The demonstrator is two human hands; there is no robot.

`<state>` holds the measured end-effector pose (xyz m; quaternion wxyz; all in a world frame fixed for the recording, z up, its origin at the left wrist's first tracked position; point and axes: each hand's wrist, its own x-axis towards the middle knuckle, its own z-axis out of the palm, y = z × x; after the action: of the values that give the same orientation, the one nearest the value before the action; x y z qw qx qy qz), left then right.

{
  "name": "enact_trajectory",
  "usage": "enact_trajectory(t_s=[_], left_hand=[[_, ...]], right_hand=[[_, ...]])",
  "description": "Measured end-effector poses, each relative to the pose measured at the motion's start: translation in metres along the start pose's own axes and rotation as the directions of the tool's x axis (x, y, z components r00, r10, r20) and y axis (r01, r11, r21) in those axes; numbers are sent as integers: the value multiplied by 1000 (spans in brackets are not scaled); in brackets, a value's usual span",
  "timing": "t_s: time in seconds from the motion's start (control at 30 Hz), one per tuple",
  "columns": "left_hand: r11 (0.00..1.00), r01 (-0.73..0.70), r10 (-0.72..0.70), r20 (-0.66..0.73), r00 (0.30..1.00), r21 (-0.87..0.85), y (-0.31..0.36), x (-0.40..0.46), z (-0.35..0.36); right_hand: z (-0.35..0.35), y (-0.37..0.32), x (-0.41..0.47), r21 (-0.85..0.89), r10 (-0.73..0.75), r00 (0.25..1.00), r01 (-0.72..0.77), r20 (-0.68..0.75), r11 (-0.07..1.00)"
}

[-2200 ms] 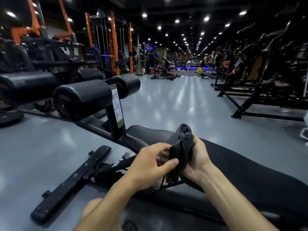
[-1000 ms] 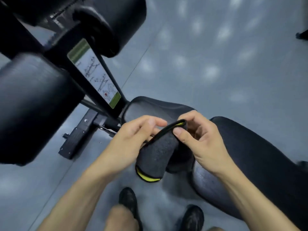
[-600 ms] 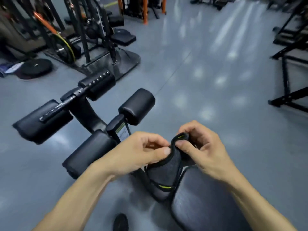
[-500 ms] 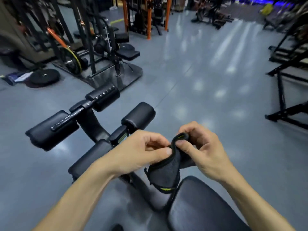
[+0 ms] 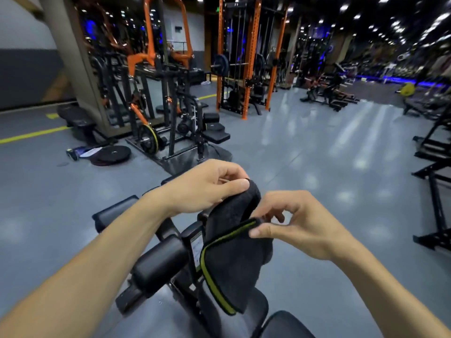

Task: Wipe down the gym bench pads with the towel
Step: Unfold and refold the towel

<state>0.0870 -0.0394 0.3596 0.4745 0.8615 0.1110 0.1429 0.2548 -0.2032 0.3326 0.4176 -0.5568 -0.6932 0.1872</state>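
This is looking like a commercial gym: orange power racks [image 5: 246, 57] are standing along a grey rubber floor [image 5: 317, 152], weight plates [image 5: 111, 154] are lying nearby, and rows of ceiling spotlights [image 5: 385, 18] are shining over more black machines [image 5: 329, 91].

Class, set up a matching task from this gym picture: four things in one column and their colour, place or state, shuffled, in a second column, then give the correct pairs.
Things:
1. towel
2. left hand
3. weight plate
4. rack uprights

Descriptions:
A. lying flat on the grey floor
B. orange
C. dark with a yellow-green edge
D. pinching the towel's top fold

Pairs: 1-C, 2-D, 3-A, 4-B
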Motion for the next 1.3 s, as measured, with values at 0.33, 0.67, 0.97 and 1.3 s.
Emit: enact_trajectory(t_s=[0.33,0.67,0.97,1.3], left_hand=[[991,-100,105,-47,993,93,36,-13,8],[996,88,-88,4,996,16,21,-28,27],[975,99,-116,-77,990,-198,-9,-45,45],[985,63,-88,-152,985,-162,-32,-13,62]], right_hand=[[-3,-22,1,34,-57,972,67,-229,997],[-21,-27,3,-49,-47,983,38,-175,998],[-53,-18,-6,132,72,939,-28,-337,991],[-69,-3,-11,249,61,982,-15,-181,968]])
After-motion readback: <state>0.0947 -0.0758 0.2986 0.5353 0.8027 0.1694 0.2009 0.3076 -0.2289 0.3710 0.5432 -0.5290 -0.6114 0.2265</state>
